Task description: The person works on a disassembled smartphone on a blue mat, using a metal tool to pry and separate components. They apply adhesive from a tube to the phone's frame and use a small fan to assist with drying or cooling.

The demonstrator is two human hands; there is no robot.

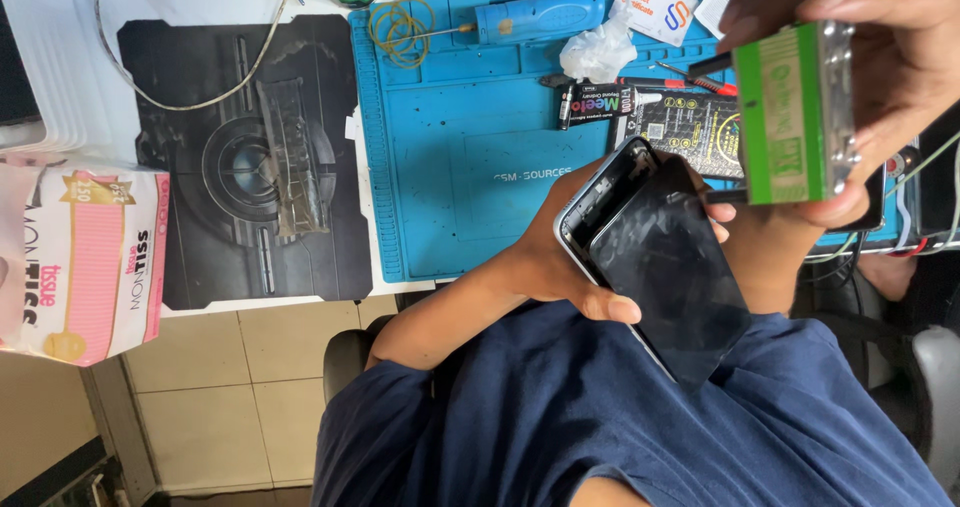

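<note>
My left hand [560, 257] grips an opened smartphone [615, 192] by its silver frame. The phone's black screen panel [670, 267] is lifted off the frame and hangs toward my dark blue shirt. My right hand [890, 57] is raised at the upper right, fingers closed on a green rectangular block with a metal edge [795, 112]. A thin dark tip [722, 195] runs from that block toward the phone's upper corner. Both hands hover over the right part of the blue work mat [470, 137].
On the mat lie a black glue tube [610, 100], a blue rotary tool [535, 17], rubber bands [400, 29], crumpled tissue [598, 52] and a black packet [700, 132]. A dark mouse pad [250, 157] sits left; a pink tissue box [95, 262] at the far left.
</note>
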